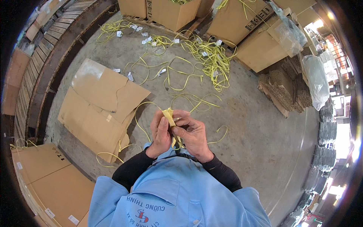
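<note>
Both hands meet in front of my body and pinch a flat yellow strap (pixel 169 117). My left hand (pixel 160 130) has its thumb and fingers pressed together on the strap's left side. From the right, my right hand (pixel 191 135) closes on the same strap, its thumb and fingertips touching it low down. A length of the strap trails off to the left in a loop, and more of it dangles beneath my hands. Something dark shows between the hands; I cannot make out what it is.
Yellow straps (pixel 214 62) with white tags lie tangled on the grey floor ahead. Flattened cardboard (pixel 96 102) lies to the left, and a carton (pixel 56 170) stands at the lower left. Large cartons (pixel 172 13) line the back. Stacked cardboard (pixel 281 85) sits at the right, a slatted conveyor (pixel 39 56) at the far left.
</note>
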A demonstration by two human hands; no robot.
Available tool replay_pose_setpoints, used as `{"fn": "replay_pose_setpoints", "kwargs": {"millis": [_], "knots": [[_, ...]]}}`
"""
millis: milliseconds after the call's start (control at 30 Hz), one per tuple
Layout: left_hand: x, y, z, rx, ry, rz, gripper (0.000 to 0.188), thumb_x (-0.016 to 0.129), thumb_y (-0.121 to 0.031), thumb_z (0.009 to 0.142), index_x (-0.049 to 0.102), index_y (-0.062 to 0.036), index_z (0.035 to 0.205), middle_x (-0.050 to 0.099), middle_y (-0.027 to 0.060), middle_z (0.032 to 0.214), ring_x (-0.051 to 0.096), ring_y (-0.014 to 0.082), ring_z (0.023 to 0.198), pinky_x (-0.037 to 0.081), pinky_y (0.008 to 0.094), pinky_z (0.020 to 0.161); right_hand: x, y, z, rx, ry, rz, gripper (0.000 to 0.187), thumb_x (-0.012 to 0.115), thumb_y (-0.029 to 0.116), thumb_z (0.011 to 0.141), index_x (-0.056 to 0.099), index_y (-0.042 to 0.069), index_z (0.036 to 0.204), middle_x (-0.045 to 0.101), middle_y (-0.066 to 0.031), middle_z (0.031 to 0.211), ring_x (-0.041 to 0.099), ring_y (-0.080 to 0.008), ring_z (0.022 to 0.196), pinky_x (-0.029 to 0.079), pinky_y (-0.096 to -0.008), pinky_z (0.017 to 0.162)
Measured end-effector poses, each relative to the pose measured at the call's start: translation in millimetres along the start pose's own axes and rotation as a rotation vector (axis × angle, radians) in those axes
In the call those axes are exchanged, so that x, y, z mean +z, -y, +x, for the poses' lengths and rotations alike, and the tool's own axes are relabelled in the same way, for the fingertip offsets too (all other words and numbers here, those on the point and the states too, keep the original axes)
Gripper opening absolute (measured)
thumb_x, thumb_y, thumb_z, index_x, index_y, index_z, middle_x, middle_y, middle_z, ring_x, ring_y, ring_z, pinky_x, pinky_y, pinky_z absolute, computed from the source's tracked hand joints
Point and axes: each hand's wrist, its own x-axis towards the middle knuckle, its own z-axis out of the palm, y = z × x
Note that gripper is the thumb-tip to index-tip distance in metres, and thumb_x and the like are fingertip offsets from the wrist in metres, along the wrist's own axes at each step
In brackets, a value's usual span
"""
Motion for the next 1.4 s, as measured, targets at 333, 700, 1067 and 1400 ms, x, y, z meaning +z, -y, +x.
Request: {"fn": "replay_pose_setpoints", "kwargs": {"millis": [333, 700, 1067, 1400], "knots": [[-13, -15, -7, 0.070, 0.068, 0.149, 0.037, 0.050, -0.035, 0.102, 0.056, 0.0016, 0.099, 0.064, 0.0127, 0.096, 0.062, 0.0219, 0.096, 0.052, 0.0348, 0.082, 13, 25, -7, 0.179, 0.009, -0.076, 0.018, 0.070, 0.007, 0.087, 0.062, -0.002, 0.100, 0.064, -0.0049, 0.088, 0.060, -0.0113, 0.077, 0.051, -0.0263, 0.067], [-25, -38, 2, 0.158, 0.066, 0.600, 0.032, 0.051, -0.025, 0.101, 0.065, 0.0045, 0.101, 0.068, 0.0147, 0.099, 0.064, 0.0223, 0.096, 0.052, 0.0340, 0.081, 22, 12, 6, -0.397, 0.118, -0.655, 0.014, 0.062, 0.000, 0.091, 0.062, -0.004, 0.104, 0.059, -0.0128, 0.077, 0.058, -0.0182, 0.067, 0.049, -0.0303, 0.061], [-51, -63, 14, -0.178, 0.337, 0.198, 0.038, 0.054, -0.028, 0.099, 0.055, 0.0018, 0.122, 0.065, 0.0212, 0.118, 0.062, 0.0322, 0.111, 0.052, 0.0406, 0.091, 16, 39, 11, 0.037, 0.434, -0.466, 0.023, 0.051, 0.014, 0.101, 0.064, -0.001, 0.113, 0.062, -0.0040, 0.069, 0.050, -0.0088, 0.053, 0.043, -0.0271, 0.049], [-41, -68, 27, -0.065, 0.705, 0.402, 0.045, 0.043, -0.034, 0.098, 0.063, 0.0017, 0.117, 0.056, 0.0166, 0.131, 0.051, 0.0319, 0.120, 0.037, 0.0441, 0.104, 15, 35, 16, 0.131, 0.581, -0.275, 0.031, 0.050, 0.014, 0.102, 0.054, 0.003, 0.130, 0.058, -0.0018, 0.081, 0.052, -0.0079, 0.068, 0.043, -0.0229, 0.060]]}}
